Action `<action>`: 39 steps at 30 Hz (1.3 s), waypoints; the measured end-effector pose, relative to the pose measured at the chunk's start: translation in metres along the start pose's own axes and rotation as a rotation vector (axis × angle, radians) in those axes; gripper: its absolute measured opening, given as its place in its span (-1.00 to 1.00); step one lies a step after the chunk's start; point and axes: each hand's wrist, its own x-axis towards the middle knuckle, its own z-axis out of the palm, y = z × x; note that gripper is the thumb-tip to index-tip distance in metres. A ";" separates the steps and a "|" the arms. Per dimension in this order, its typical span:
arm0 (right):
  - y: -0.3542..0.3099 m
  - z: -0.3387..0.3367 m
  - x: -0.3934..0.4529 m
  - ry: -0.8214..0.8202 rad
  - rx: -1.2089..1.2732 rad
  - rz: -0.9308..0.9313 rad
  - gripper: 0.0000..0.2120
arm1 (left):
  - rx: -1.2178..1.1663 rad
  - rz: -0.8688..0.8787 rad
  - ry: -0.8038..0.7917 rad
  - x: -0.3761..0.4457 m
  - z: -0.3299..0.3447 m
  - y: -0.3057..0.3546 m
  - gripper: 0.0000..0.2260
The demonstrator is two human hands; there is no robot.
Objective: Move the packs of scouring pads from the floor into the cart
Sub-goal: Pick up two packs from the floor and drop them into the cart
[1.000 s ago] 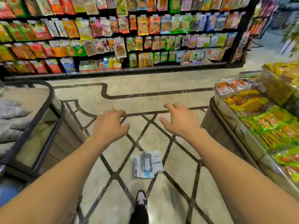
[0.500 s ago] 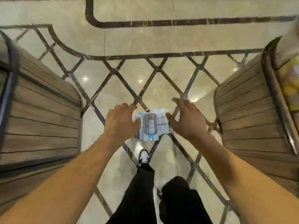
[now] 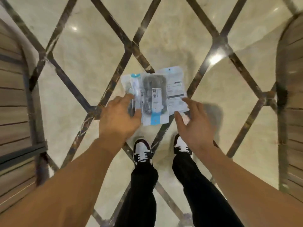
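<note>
A small overlapping pile of scouring pad packs (image 3: 155,95) lies flat on the marble floor: clear and white bags with grey pads inside and a blue strip on the top one. My left hand (image 3: 118,118) reaches down with spread fingers onto the pile's left edge. At the pile's right edge hovers my right hand (image 3: 192,126), fingers apart, holding nothing. No cart is in view.
Wooden slatted display stands rise close on the left (image 3: 14,112) and on the right (image 3: 293,99). My two feet in black-and-white shoes (image 3: 142,149) stand just behind the packs. The floor (image 3: 91,51) has a dark diamond inlay pattern.
The view has tipped down and closer to the floor. Both hands have dropped from above the packs to either side of the pile, the left one reaching its edge.
</note>
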 end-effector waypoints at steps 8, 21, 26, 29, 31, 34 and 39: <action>0.075 0.124 0.099 -0.063 -0.081 0.018 -0.52 | -0.002 -0.028 0.092 0.102 0.149 -0.077 -0.59; 0.099 0.198 0.151 -0.018 0.096 0.105 -0.12 | -0.424 -0.086 0.313 0.162 0.231 -0.105 -0.30; 0.094 0.194 0.158 -0.024 0.329 0.326 -0.08 | -0.664 -0.253 0.329 0.166 0.235 -0.098 -0.38; 0.097 0.193 0.160 0.003 0.505 0.416 -0.03 | -0.675 -0.387 0.303 0.176 0.229 -0.099 -0.46; 0.099 0.191 0.162 -0.004 0.650 0.486 -0.10 | -0.656 -0.389 0.247 0.182 0.226 -0.102 -0.60; 0.096 0.188 0.160 -0.027 0.894 0.522 -0.43 | -0.691 -0.343 0.180 0.179 0.222 -0.104 -0.65; 0.096 0.180 0.152 0.040 0.947 0.392 -0.57 | -0.717 -0.238 0.146 0.165 0.216 -0.102 -0.68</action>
